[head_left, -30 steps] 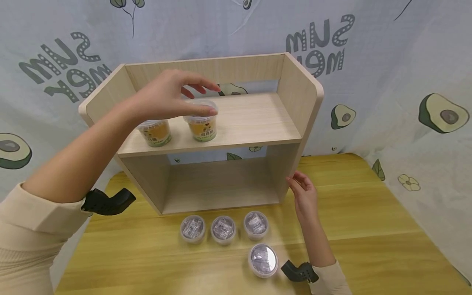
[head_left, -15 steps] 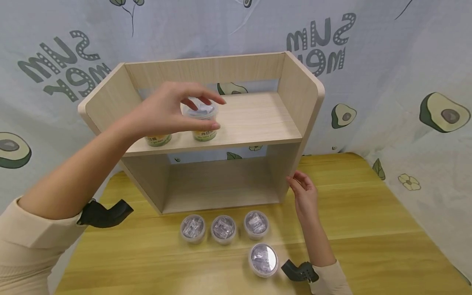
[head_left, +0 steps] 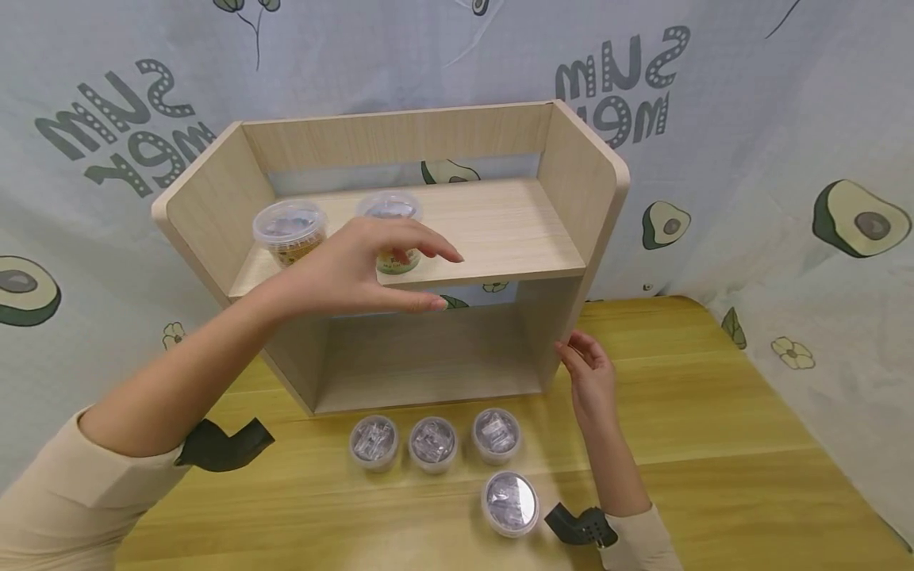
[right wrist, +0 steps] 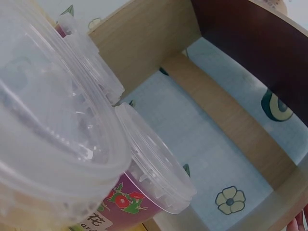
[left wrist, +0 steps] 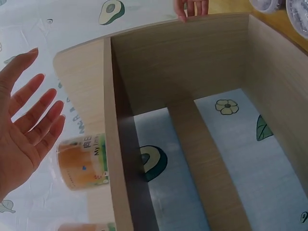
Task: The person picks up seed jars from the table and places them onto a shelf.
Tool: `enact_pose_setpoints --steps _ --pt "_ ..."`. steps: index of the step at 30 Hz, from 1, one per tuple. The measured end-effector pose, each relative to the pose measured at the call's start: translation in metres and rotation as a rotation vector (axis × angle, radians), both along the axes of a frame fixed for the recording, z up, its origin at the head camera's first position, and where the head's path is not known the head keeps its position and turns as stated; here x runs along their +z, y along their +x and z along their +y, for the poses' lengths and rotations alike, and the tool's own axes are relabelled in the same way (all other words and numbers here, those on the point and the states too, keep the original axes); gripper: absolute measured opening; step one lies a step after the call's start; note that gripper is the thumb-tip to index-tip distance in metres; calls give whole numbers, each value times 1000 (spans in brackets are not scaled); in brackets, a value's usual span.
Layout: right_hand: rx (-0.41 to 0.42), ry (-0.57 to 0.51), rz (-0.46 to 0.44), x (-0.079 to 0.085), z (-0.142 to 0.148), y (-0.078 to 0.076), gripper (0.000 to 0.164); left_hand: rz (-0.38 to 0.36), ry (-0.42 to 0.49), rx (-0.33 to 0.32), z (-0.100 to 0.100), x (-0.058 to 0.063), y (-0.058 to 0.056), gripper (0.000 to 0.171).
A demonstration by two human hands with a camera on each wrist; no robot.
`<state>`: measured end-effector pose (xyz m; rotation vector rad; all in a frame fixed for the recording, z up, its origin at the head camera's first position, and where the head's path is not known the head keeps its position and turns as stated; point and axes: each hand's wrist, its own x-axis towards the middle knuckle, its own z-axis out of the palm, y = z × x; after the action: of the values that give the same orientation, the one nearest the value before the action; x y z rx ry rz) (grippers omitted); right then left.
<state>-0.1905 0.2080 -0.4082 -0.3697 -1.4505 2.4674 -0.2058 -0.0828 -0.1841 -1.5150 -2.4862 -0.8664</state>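
My left hand is in front of the shelf unit's upper board, thumb and fingers spread apart with nothing between them. Behind it on that board stand two clear-lidded plastic cups: the left cup and the right cup, both partly hidden by the hand. The left wrist view shows the spread left hand beside an orange-and-green-labelled cup, apart from it. My right hand touches the front edge of the shelf's right side panel with its fingertips; fingers show there in the left wrist view.
Several lidded cups stand on the wooden table before the shelf: three in a row, such as the middle cup, and a nearer cup. One cup has a purple label. A patterned cloth hangs behind.
My left hand has come off the right cup on the upper board and moved down and toward me. The cup stays standing there. My right hand has not moved.
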Motion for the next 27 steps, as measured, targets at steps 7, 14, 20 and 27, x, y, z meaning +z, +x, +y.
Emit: enact_pose_setpoints --steps 7,14,20,27 --pt "-4 0 9 -2 0 0 22 10 -27 -29 7 -19 1 40" --pt "-3 -1 9 -3 0 -1 23 -13 -33 -83 16 -43 5 40" --pt "-10 2 5 -3 0 -1 21 -23 -33 -103 20 -63 7 38" --pt "-1 20 8 -2 0 -1 20 -15 -51 -74 19 -81 7 36"
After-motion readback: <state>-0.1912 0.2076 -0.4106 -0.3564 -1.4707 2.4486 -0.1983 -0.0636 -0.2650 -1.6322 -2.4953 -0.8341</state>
